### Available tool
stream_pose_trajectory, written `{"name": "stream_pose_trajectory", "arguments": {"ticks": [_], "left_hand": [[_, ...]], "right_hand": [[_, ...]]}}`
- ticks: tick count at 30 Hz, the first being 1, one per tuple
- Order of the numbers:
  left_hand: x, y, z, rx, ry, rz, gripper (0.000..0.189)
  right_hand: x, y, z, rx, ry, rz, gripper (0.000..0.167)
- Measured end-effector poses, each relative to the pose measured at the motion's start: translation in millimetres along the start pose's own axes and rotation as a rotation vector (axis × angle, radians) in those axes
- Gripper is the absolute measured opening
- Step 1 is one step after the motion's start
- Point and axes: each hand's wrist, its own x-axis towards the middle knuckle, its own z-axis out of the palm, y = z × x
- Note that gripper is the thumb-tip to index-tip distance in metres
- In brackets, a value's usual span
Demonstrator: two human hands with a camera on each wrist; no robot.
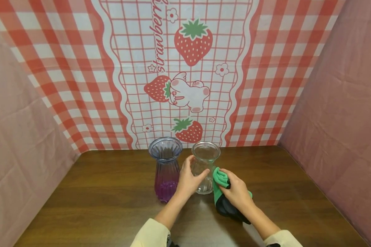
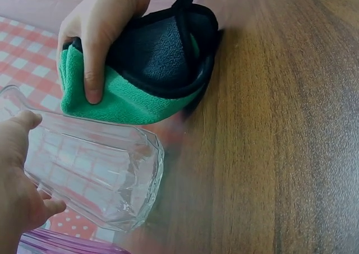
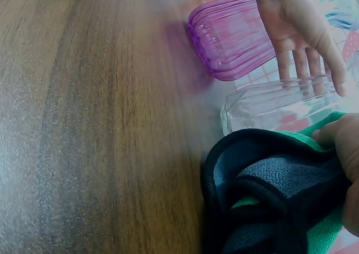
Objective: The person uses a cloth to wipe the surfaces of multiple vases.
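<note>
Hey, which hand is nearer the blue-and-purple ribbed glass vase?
Left. The left hand is beside the purple vase; the right hand is farther, beyond the clear glass vase.

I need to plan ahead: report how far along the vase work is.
Done: the cloth is bunched in the right hand, and the left hand is around the upright clear vase. In hand: probably wiping that vase, the cloth close by its side, though contact isn't certain. Left: likely finishing that vase; the blue-purple vase is in neither hand, but whether it's been wiped doesn't show.
</note>
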Motion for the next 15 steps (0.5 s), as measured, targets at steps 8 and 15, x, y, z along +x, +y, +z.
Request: {"name": "stream_pose_trajectory", "arguments": {"ticks": [8,15], "left_hand": [[0.1,-1.4,1.8,0.013,0.005,0.002,0.075],[1.0,-1.1,2.2,0.021,0.008,0.012,0.071]], "right_hand": [[5.8,0.1,-6.1,0.019,0.059,-0.056,0.055],[16.9,-10.2,-11.6,0.041,0.126,-0.104,0.055]]}}
